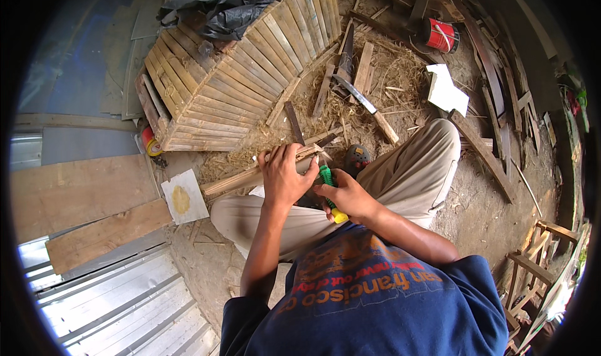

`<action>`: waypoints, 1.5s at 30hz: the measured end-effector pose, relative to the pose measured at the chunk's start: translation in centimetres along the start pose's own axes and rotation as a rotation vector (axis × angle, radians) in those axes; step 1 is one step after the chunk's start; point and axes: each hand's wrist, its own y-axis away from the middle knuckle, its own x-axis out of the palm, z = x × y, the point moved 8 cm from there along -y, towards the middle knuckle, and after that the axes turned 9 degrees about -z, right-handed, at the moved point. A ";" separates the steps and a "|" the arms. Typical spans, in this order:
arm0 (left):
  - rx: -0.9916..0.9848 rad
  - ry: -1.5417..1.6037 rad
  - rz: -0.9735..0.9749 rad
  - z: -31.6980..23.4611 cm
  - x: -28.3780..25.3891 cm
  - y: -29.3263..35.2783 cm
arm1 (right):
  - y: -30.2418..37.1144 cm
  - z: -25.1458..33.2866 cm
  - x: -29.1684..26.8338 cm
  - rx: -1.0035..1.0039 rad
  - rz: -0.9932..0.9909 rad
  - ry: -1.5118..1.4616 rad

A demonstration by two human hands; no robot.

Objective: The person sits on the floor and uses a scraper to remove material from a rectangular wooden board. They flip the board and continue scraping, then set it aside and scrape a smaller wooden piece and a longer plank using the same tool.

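My left hand (283, 177) is closed around a split bamboo strip (233, 184), which lies across my lap and points to the lower left. Its right end shows just past my fingertips. In my right hand (352, 199), the fingers wrap round a hand tool (326, 175) with a green, ribbed grip and a yellow end. The tool's upper end is close to the end of the strip, beside my left thumb. Its working tip is too small to make out, so I cannot tell whether it touches the strip.
A curved bamboo-slat structure (244, 80) stands ahead, with black plastic (219, 5) on top. On the shavings-strewn ground lies a large knife (363, 99) with a wooden handle. A red bucket (441, 35), a white sheet (447, 92) and loose wood are at right; boards (106, 236) at left.
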 end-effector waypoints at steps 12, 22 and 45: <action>0.057 -0.008 -0.012 0.3 0.1 0.2 | 0.1 0.2 -0.6 0.077 -0.046 -0.131; 0.116 -0.038 -0.046 0.2 0.2 0.2 | 0.1 0.4 -0.2 0.160 0.071 -0.327; 0.006 0.120 0.036 1.1 0.0 -0.9 | -0.2 -0.4 -1.2 -0.329 -0.023 0.100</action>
